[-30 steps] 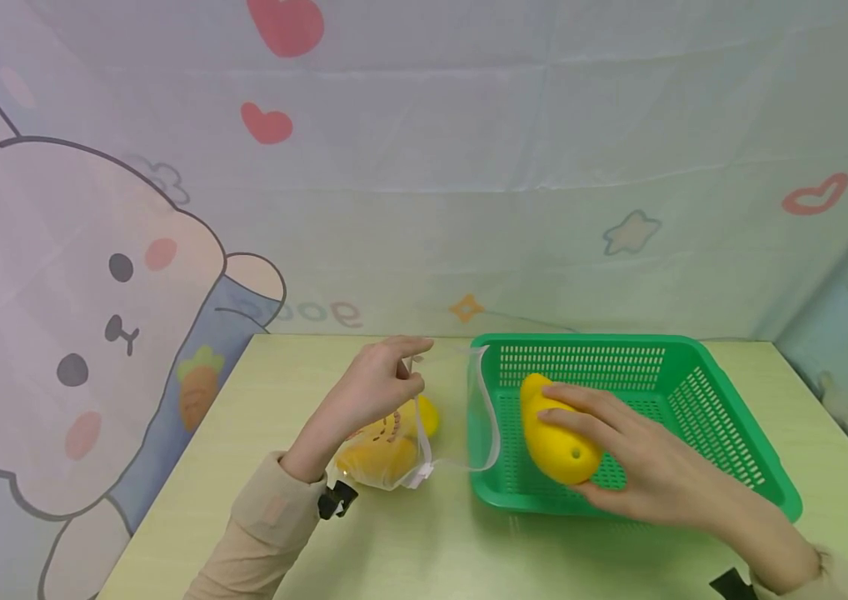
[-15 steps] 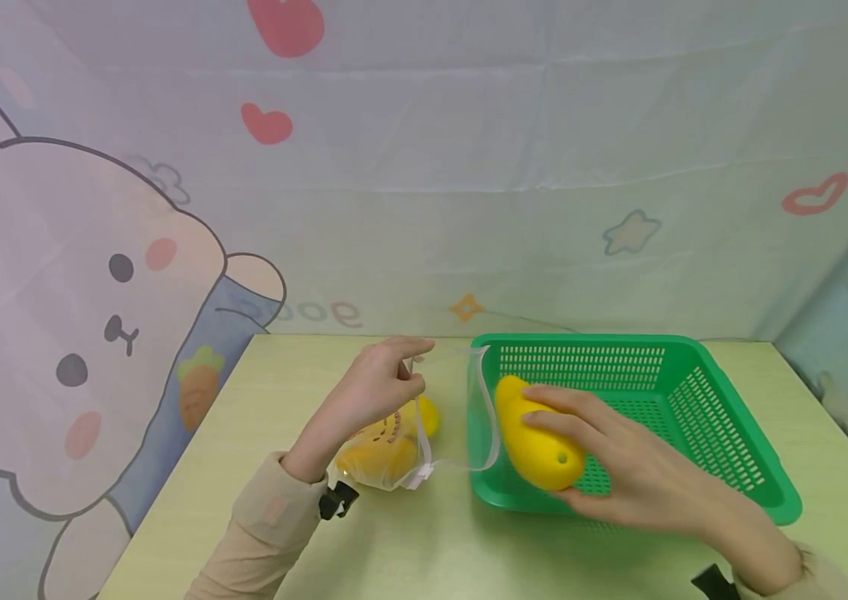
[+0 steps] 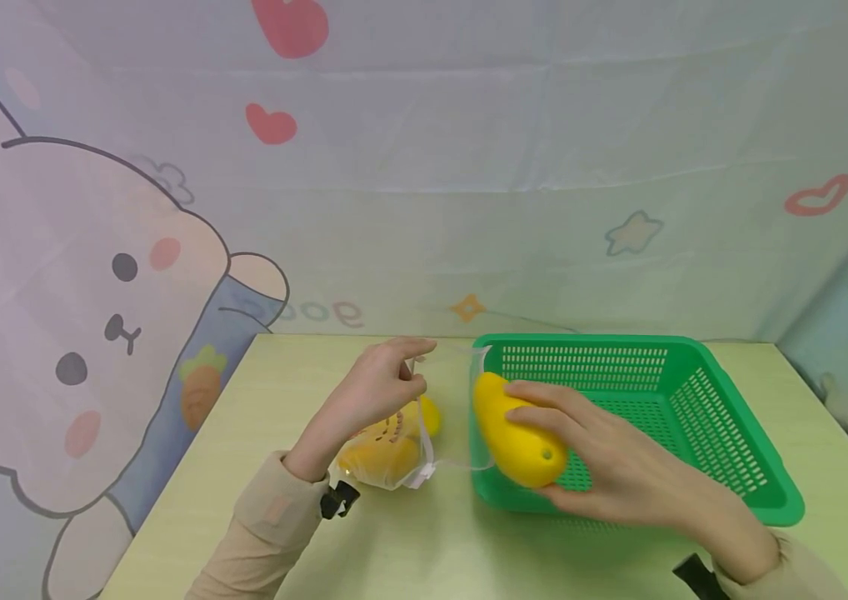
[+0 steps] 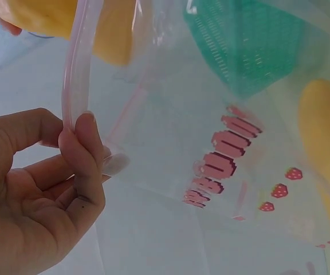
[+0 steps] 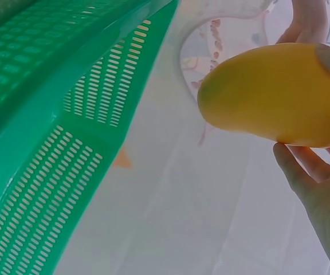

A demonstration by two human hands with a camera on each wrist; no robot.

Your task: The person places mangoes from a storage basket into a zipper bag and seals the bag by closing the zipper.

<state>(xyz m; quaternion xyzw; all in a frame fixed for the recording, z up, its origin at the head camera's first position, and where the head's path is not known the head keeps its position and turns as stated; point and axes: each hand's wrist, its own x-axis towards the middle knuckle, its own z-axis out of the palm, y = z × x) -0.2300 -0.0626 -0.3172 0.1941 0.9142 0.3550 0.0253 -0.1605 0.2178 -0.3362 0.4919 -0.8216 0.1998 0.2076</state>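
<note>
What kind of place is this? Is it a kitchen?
It looks more like a little indoor tabletop set-up, though I can't tell which room. A cartoon-printed cloth hangs behind a pale table, and a green basket sits on top.

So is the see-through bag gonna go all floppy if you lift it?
Probably: the clear bag looks thin, with the green basket showing through it. Its bottom would likely sag, since yellow fruit lies inside. That fruit might roll about, being rounded.
</note>
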